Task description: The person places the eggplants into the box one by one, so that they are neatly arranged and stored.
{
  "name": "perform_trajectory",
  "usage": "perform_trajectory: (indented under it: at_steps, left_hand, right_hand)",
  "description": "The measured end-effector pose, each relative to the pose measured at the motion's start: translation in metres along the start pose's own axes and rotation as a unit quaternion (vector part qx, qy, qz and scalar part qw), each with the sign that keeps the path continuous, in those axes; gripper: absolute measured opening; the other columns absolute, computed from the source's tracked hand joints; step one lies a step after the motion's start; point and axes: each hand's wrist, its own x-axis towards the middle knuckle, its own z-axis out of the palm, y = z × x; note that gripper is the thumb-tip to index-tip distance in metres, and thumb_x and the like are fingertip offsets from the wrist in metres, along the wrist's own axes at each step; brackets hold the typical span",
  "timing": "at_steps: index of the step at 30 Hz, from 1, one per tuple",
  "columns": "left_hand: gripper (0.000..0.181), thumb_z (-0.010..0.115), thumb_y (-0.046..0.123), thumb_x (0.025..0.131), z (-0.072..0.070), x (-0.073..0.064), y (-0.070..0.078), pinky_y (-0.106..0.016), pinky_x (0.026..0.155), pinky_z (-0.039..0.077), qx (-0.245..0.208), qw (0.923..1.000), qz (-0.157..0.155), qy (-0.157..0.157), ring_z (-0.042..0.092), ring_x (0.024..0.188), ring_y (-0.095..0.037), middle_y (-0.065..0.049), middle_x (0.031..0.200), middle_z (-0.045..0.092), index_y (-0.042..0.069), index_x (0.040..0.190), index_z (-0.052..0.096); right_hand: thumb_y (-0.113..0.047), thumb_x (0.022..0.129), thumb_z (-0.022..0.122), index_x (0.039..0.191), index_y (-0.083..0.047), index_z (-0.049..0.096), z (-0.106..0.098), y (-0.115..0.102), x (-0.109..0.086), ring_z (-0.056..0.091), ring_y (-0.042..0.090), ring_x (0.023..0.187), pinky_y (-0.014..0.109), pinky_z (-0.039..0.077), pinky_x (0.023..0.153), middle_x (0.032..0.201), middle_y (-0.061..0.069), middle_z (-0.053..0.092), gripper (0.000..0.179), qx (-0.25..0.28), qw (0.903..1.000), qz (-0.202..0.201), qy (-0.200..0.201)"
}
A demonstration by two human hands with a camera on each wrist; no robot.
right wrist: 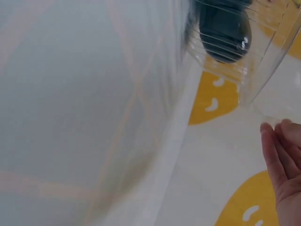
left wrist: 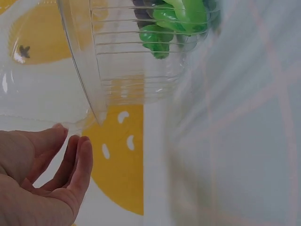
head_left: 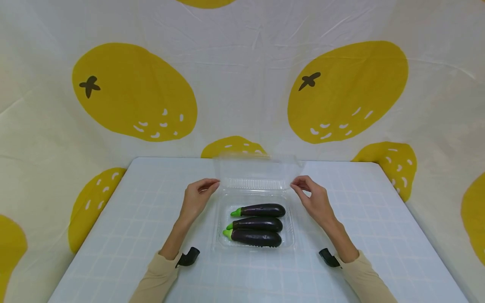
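Observation:
A clear plastic clamshell container (head_left: 290, 235) sits on the table with its lid (head_left: 257, 170) raised at the far side. Three dark purple eggplants (head_left: 257, 224) with green stem ends lie side by side in the base, stems to the left. My left hand (head_left: 197, 198) holds the lid's left edge between thumb and fingertips; the left wrist view shows those fingers (left wrist: 77, 165) right at the lid's corner. On the opposite side, my right hand (head_left: 314, 200) pinches the lid's right edge. Green stems (left wrist: 176, 23) show through the container's ribbed wall.
The white table (head_left: 113, 235) has a faint grid pattern. Behind it hangs a white cloth (head_left: 242, 84) printed with large yellow fruit. Each wrist carries a small black camera mount, one on the left (head_left: 189, 256) and one on the right (head_left: 329, 257).

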Motion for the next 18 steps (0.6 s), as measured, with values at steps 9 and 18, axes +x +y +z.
perform_trajectory:
  at_steps: [9,18]
  left_hand:
    - [0.023,0.07,0.013,0.1,-0.001,-0.007,0.0,-0.02,0.084,0.057,-0.012,0.9998,-0.011,-0.015,0.072,0.1,-0.029,-0.016,0.111,0.075,-0.002,0.117,0.075]
    - [0.04,0.061,0.032,0.106,-0.004,-0.013,0.004,-0.037,0.095,0.056,-0.021,0.998,-0.052,-0.028,0.072,0.104,-0.037,-0.017,0.108,0.076,-0.004,0.117,0.074]
  right_hand:
    - [0.006,0.086,0.079,0.103,-0.007,0.07,-0.006,-0.004,-0.009,0.074,0.023,0.091,0.007,0.048,0.087,0.097,0.002,0.074,0.023,-0.023,0.9996,-0.006,-0.016]
    - [0.006,0.085,0.08,0.103,-0.007,0.071,-0.011,-0.009,-0.016,0.074,0.023,0.091,0.014,0.053,0.087,0.099,0.004,0.077,0.024,-0.053,0.9981,-0.016,-0.029]
